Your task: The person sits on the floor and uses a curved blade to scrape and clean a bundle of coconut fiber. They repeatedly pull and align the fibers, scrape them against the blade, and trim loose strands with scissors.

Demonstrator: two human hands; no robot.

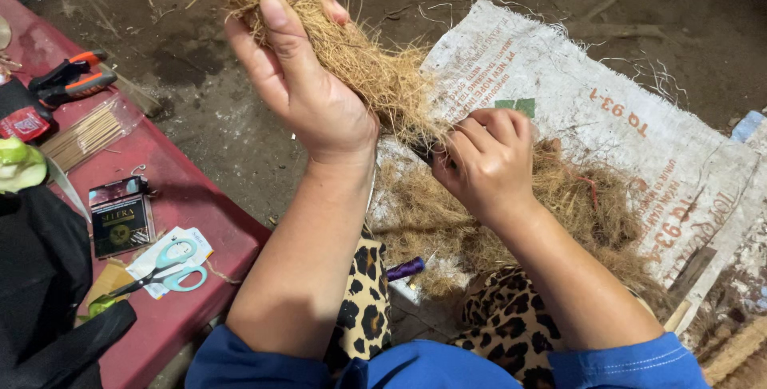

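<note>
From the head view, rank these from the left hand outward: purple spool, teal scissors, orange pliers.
From the left hand:
1. Purple spool, below it, by the lap.
2. Teal scissors, lower left on the red bench.
3. Orange pliers, far left on the bench.

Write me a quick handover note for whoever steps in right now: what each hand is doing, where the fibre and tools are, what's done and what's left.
Left hand: closed around the upper part of a bundle of brown coir fibre, held up.
Right hand: pinching the bundle's lower end, with a small dark object at the fingertips; what it is cannot be told.
More loose fibre lies on the white woven sack on the ground, over the lap.
On the red bench at left: teal scissors, orange-handled pliers, a packet of thin sticks.
Done: one bundle gathered.
Left: the loose pile remains unbundled.
</note>
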